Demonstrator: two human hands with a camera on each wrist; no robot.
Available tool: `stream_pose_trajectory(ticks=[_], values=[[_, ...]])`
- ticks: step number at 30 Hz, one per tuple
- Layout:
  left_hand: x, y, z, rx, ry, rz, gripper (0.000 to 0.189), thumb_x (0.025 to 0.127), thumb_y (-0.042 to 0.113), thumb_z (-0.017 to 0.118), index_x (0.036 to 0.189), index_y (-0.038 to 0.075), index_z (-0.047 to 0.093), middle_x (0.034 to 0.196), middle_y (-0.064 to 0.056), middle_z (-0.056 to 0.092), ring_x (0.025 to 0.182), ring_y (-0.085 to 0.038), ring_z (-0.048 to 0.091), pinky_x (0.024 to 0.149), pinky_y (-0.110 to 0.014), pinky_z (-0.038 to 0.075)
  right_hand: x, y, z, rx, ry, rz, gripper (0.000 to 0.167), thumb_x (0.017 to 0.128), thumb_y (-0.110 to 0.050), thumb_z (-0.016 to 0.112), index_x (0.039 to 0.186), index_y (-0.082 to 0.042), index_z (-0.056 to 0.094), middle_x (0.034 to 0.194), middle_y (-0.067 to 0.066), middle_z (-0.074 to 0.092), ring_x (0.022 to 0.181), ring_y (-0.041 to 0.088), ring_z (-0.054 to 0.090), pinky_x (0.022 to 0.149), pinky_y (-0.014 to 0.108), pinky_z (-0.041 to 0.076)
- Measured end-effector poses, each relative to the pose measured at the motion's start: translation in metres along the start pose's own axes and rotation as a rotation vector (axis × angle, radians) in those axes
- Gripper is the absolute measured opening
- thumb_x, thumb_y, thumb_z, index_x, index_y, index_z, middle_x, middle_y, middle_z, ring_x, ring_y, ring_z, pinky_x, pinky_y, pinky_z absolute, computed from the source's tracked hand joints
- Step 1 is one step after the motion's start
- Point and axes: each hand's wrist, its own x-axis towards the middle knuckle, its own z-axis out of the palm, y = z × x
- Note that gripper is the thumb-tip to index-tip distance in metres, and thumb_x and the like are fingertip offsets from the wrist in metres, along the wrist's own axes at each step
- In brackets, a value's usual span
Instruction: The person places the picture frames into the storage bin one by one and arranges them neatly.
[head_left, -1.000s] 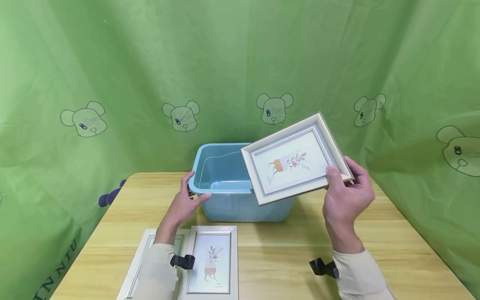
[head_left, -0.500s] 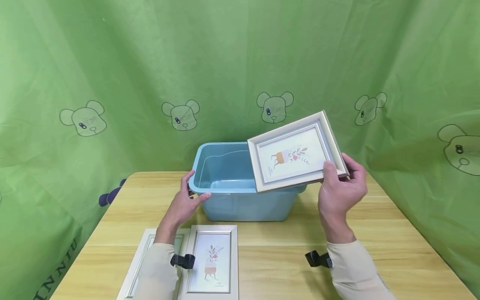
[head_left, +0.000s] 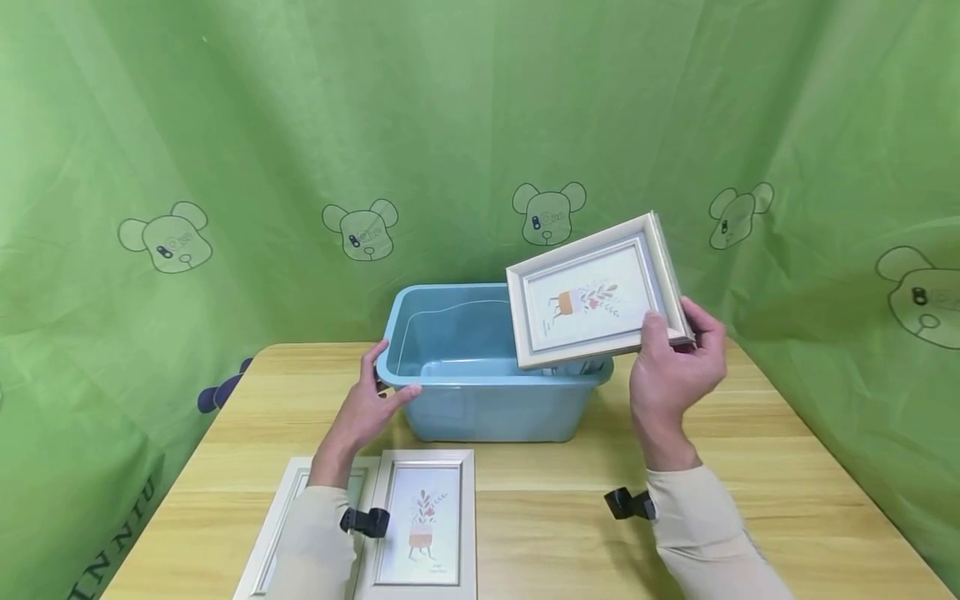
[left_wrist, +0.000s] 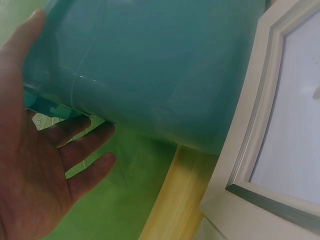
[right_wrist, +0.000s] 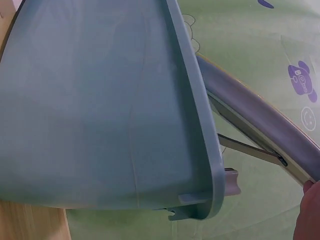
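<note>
Raising the floral picture frame [head_left: 597, 292] by a pinched corner, the right hand [head_left: 678, 358] has uncovered more of the blue plastic tub [head_left: 487, 414] between the hands, leaving the frame seemingly clear above its near rim [head_left: 465, 381]; the left hand [head_left: 366, 412] spreads wide against the tub.

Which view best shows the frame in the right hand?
Head view: the frame faces it, barely covered by the right hand. Right wrist shows mainly its edge, partly behind the tub; left wrist, none.
</note>
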Motion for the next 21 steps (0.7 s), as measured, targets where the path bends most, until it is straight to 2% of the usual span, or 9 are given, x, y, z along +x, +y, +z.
stream_pose_trajectory(ticks=[6,10,15,21], values=[[0.0,-0.001,-0.001,0.009,-0.001,-0.003,0.1,0.078,0.059,0.071,0.153,0.038,0.008,0.144,-0.023,0.048,0.134,-0.035,0.047,0.111,-0.056,0.037,-0.007,0.002,0.005,-0.117,-0.016,-0.034,0.03,0.077,0.012,0.066,0.105,-0.001,0.067,0.1,0.01,0.062,0.079,0.017,0.064,0.068,0.022,0.059],[0.0,-0.001,-0.001,0.013,-0.003,-0.002,0.1,0.078,0.059,0.071,0.153,0.037,0.008,0.144,-0.023,0.048,0.133,-0.036,0.047,0.111,-0.055,0.037,-0.008,0.011,0.004,-0.157,-0.025,-0.073,0.03,0.078,0.01,0.068,0.105,-0.001,0.068,0.097,0.007,0.063,0.072,0.012,0.062,0.061,0.018,0.056],[0.001,-0.001,-0.001,0.006,0.001,-0.005,0.099,0.078,0.058,0.072,0.153,0.038,0.009,0.143,-0.022,0.049,0.133,-0.035,0.048,0.11,-0.054,0.039,-0.008,0.021,0.002,-0.183,-0.054,-0.137,0.029,0.077,0.009,0.07,0.105,0.0,0.068,0.096,0.004,0.064,0.073,0.011,0.063,0.062,0.018,0.057],[0.0,-0.001,0.0,-0.008,-0.001,-0.006,0.099,0.079,0.056,0.072,0.153,0.038,0.01,0.143,-0.021,0.05,0.133,-0.034,0.048,0.11,-0.053,0.04,-0.011,0.029,0.0,-0.272,-0.055,-0.19,0.027,0.077,0.007,0.071,0.103,0.002,0.069,0.094,0.002,0.064,0.077,0.009,0.064,0.065,0.017,0.057]])
